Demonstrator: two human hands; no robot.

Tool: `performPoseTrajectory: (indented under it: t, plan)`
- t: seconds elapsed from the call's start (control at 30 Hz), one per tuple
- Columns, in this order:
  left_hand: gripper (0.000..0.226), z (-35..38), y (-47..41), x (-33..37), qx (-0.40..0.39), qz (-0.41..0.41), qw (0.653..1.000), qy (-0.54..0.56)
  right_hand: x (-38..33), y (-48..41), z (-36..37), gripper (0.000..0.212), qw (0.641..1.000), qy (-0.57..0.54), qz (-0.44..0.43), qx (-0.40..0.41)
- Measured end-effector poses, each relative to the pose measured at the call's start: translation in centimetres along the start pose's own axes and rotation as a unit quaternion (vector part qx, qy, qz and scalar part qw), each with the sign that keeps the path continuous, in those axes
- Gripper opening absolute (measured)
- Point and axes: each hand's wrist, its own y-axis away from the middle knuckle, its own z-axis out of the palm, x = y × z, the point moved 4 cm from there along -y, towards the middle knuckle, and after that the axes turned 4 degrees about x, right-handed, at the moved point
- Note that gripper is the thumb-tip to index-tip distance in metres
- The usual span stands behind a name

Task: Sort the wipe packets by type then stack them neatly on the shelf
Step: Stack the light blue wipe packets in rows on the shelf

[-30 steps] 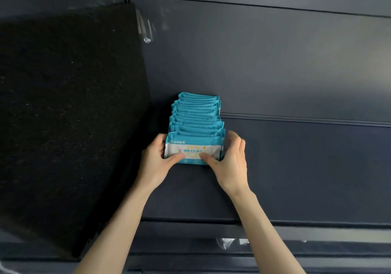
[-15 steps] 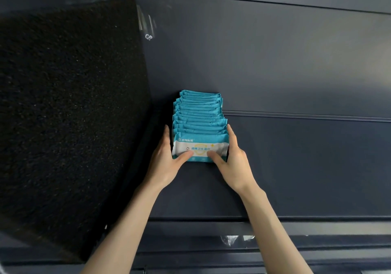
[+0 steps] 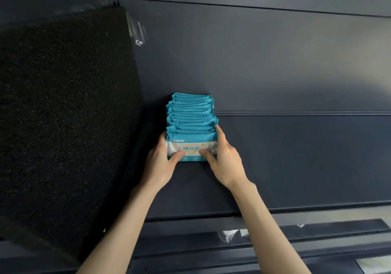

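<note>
Here we are at the shelf (image 3: 296, 159), and the wipe packets (image 3: 191, 115) stand on edge in one teal row running from the back wall (image 3: 254, 62) toward us, just beside the dark foam panel (image 3: 63, 115) on the left. Every packet in view looks like the same type, though only the front packet (image 3: 191, 146) shows its printed face. Both hands are at that near end. The left hand (image 3: 159, 163) lays straight fingers flat against the row's left side, thumb across the front packet's lower left. The right hand (image 3: 225, 159) mirrors it, fingers along the right side and thumb on the lower right. Neither hand closes round anything; they bracket and press. So how will these handle? I'd judge them light, soft and a bit squashy, with slick film wrappers, so they could slide past each other or fan over if the near end goes free. The crimped end seals sit unevenly along the row. The best hold, to my eye, is flat fingers on the two short ends and thumbs bracing the front face low down. From there, push gently toward the back wall rather than pinching a flimsy seal.
</note>
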Motion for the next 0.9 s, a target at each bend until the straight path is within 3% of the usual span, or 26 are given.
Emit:
performPoseTrajectory:
  t: [0.1,0.17,0.33,0.43,0.67,0.9]
  plan:
    - [0.086,-0.5,0.3,0.9,0.023,0.006,0.998,-0.053,-0.7,0.5,-1.2,0.08,0.999,0.047,-0.001,0.009]
    - [0.088,-1.1,0.4,2.1,0.045,0.043,0.992,-0.113,-1.0,0.9,-2.6,0.079,0.997,0.073,-0.002,0.019]
    - [0.049,-1.5,0.1,6.9,0.073,0.19,0.966,-0.161,-1.1,2.6,-8.0,0.054,0.987,0.111,-0.013,0.113]
    - [0.04,0.0,0.8,10.7,0.06,0.245,0.957,-0.147,-0.1,4.7,-11.7,0.042,0.976,0.122,-0.012,0.182]
    - [0.029,8.9,7.9,19.0,-0.048,0.353,0.93,-0.09,6.8,14.2,-20.0,0.03,0.941,0.15,0.032,0.3]
    - [0.024,22.9,21.4,23.7,-0.211,0.372,0.903,-0.037,18.2,29.4,-26.6,0.027,0.923,0.199,0.155,0.292]
